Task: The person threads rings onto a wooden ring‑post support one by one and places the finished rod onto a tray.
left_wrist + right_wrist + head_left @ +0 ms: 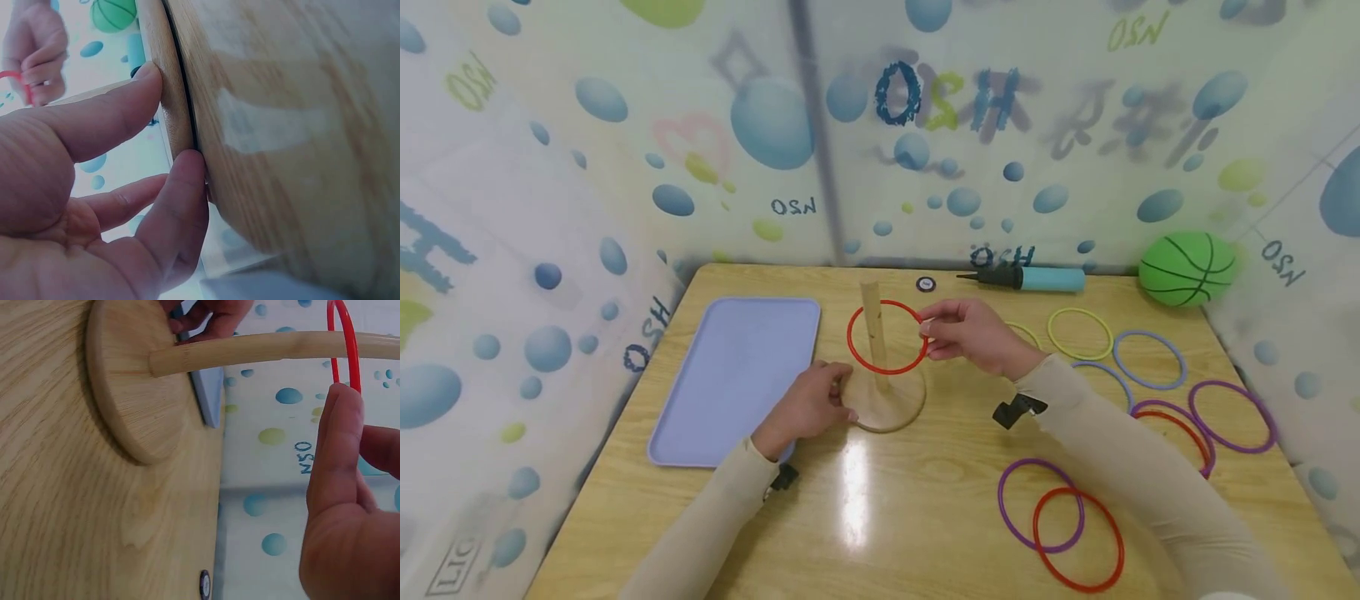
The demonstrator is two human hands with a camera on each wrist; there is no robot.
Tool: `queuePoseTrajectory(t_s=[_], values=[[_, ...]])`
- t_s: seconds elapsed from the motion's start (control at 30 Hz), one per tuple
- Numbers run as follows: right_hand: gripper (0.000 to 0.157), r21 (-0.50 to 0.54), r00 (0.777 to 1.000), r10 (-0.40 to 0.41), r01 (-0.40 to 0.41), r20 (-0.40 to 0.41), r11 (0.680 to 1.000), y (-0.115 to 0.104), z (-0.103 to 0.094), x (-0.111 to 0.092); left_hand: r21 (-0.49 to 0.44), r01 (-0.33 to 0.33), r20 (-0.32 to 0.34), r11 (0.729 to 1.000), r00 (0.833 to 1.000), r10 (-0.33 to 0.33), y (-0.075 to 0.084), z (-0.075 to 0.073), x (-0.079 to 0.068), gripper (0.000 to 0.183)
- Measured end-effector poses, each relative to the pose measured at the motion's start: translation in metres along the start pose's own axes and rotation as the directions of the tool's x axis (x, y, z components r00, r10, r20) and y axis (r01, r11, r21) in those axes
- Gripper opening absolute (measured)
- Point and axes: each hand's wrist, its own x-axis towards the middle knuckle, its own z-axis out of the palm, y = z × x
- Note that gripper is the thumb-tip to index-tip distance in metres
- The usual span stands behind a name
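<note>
A round wooden base with an upright wooden post stands near the middle of the table. My left hand holds the base by its left edge, thumb and bent fingers on the rim in the left wrist view. Pinched between the right hand's thumb and fingers is a red ring. The right wrist view shows the post passing through this ring, which hangs around its upper part, well above the base.
A pale blue tray lies at left. On the right lie several rings: yellow, blue, purple and red. Along the back are a small black disc, a hand pump and a green ball.
</note>
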Motion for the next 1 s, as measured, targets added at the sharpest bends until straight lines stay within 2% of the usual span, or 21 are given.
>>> queuePoseTrajectory(t_s=[0.3,0.57,0.77,1.0], values=[[0.045,-0.074,0.997,0.074,-0.075,-0.024,0.994,0.034,-0.015,0.019,0.003,-0.007,-0.013,1.000,1.000,0.008,-0.001,-0.001,0.001,0.078],[0.041,-0.125,0.992,0.125,-0.127,-0.021,0.984,0.064,-0.025,0.031,-0.048,0.009,-0.002,0.999,1.000,-0.009,0.000,0.000,0.000,0.077],[0.035,-0.138,0.986,0.168,-0.169,-0.024,0.976,0.070,-0.024,0.031,-0.048,0.014,0.002,0.999,1.000,-0.014,-0.001,0.000,-0.001,0.077],[0.032,-0.250,0.982,0.188,-0.189,-0.028,0.950,0.068,-0.021,0.029,-0.036,0.005,0.003,0.999,1.000,-0.004,-0.001,0.001,-0.002,0.078]])
